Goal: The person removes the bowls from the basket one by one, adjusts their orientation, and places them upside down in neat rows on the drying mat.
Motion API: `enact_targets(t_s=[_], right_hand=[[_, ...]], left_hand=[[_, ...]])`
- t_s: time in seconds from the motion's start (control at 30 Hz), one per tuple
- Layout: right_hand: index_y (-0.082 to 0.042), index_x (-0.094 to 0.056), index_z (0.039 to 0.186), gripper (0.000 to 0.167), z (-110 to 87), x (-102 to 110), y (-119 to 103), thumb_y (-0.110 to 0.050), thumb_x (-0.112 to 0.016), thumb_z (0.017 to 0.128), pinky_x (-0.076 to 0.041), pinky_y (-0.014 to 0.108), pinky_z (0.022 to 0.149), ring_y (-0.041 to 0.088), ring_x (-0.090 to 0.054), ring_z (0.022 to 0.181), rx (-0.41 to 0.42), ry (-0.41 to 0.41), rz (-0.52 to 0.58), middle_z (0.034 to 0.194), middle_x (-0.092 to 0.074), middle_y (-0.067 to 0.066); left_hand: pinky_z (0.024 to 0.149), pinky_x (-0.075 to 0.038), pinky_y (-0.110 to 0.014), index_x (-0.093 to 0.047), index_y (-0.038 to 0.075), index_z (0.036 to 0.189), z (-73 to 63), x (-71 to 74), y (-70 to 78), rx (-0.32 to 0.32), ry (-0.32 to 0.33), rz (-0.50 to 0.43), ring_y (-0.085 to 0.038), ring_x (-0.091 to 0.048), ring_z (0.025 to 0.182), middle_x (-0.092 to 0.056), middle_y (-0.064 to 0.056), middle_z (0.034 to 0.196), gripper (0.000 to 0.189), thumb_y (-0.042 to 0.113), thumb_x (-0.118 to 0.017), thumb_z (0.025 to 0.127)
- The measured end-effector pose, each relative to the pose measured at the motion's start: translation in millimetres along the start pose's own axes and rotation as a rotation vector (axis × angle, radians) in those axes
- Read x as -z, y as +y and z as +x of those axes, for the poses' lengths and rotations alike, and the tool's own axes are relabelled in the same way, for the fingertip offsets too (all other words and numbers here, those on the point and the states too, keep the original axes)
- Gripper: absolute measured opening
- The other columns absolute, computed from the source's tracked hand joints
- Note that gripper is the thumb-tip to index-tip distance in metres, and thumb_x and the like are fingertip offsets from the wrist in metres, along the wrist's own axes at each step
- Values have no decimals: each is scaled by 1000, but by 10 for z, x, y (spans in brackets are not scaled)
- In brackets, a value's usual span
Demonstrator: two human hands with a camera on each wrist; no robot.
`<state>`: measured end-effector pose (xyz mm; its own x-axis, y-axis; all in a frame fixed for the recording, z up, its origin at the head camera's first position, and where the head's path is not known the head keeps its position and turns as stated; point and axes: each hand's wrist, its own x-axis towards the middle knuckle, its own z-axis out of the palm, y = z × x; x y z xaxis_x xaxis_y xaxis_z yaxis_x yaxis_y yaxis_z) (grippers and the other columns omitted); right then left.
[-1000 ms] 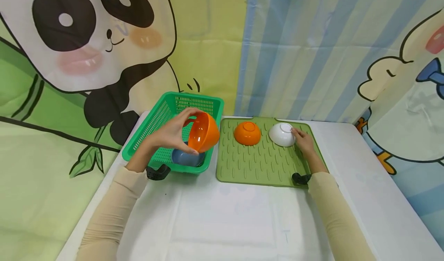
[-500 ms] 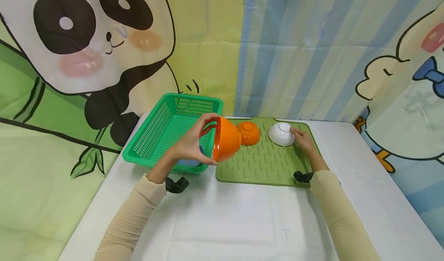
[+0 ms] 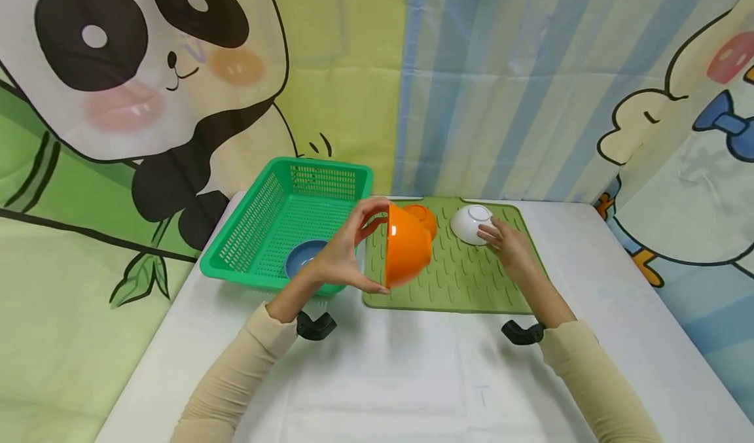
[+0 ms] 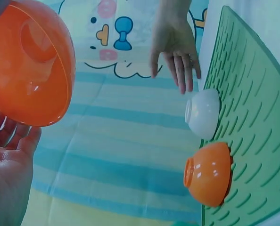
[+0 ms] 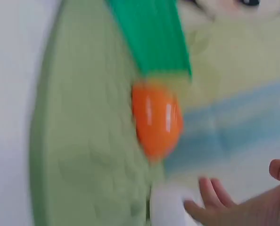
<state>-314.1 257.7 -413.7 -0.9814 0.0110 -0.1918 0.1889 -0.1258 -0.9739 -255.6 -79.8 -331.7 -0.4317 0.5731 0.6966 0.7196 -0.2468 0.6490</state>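
Observation:
An orange bowl (image 3: pixel 408 250) is gripped by its rim between the thumb and fingers of my left hand (image 3: pixel 344 256). It is tipped on its side above the green mat (image 3: pixel 453 289); the left wrist view shows its hollow inside (image 4: pixel 24 70). Behind it, partly covered in the head view, a second orange bowl (image 4: pixel 210 174) lies upside down on the mat. To its right sits an upturned white bowl (image 3: pixel 469 224). My right hand (image 3: pixel 515 253) hovers by that bowl with fingers extended, apart from it in the left wrist view. The right wrist view is blurred.
Left of the mat stands a green basket (image 3: pixel 226 269) with open-weave sides, holding a blue bowl (image 3: pixel 302 258) near its front right corner. A printed curtain (image 3: pixel 471 103) hangs behind the white table (image 3: pixel 412 377).
My left hand has carried the orange bowl out from over the basket, rightward to above the mat. My right hand has let go of the white bowl and drawn slightly back.

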Motion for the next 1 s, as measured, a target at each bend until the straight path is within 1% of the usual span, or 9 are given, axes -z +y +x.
enact_targets(t_s=[0.1,0.2,0.33,0.47,0.6,0.73,0.8,0.87,1.0], right_hand=[[-1,-3,147,76,-232,-236,5,-46,-38,96,-22,41,108,32,-22,135,-158,-288,272,150,-13,20],[1,1,146,83,-420,-493,73,-53,-35,95,-23,42,107,34,-20,136,-290,-517,452,151,-5,20],[-3,-7,147,82,-646,-864,174,-57,-36,93,-23,42,107,34,-31,131,-396,-706,668,150,-7,22],[-14,-23,146,66,-841,-1145,195,-55,-28,95,-18,43,108,33,-38,127,-382,-880,813,147,-21,24],[-17,-32,143,64,-984,-1270,123,-58,-31,94,-18,43,108,33,-39,126,-372,-920,904,144,-27,21],[-15,-23,146,76,-1053,-1298,48,-65,-31,89,-17,41,109,33,-32,130,-364,-952,948,151,-6,20],[-12,-17,148,80,-1069,-1293,31,-66,-29,89,-17,39,109,33,-28,132,-358,-976,971,152,7,18],[-8,-12,148,81,-1077,-1282,29,-63,-27,91,-16,37,110,32,-24,134,-355,-999,991,151,13,16],[0,-4,146,78,-1095,-1261,46,-53,-29,94,-13,33,110,32,-18,137,-353,-999,1017,152,2,19]], left_hand=[[103,-31,-47,-20,-20,130,36,-23,26,-10,5,11,-41,-31,123,-22,-32,134,110,35,-84,59],[103,-31,-46,-20,-20,130,74,-45,26,-21,5,10,-41,-31,123,-23,-33,133,110,37,-83,60],[104,-29,-47,-20,-20,130,96,-73,12,-12,-4,-13,-42,-30,124,-23,-32,134,109,37,-83,61],[104,-27,-49,-20,-18,131,88,-96,-3,18,-15,-27,-41,-29,126,-22,-33,134,109,39,-83,62],[105,-26,-48,-20,-18,131,89,-106,-4,31,-14,-36,-38,-28,127,-22,-34,134,110,40,-82,62],[105,-26,-48,-20,-18,131,91,-103,8,30,1,-45,-39,-29,126,-23,-32,134,112,41,-82,61],[105,-26,-49,-20,-18,131,90,-101,8,25,6,-46,-40,-29,126,-23,-32,134,112,42,-82,60],[104,-25,-50,-20,-18,131,87,-99,-7,16,8,-53,-41,-28,126,-23,-32,135,112,41,-83,60],[105,-26,-48,-20,-14,134,62,-99,-92,3,8,-59,-38,-29,127,-24,-25,137,111,39,-84,60]])
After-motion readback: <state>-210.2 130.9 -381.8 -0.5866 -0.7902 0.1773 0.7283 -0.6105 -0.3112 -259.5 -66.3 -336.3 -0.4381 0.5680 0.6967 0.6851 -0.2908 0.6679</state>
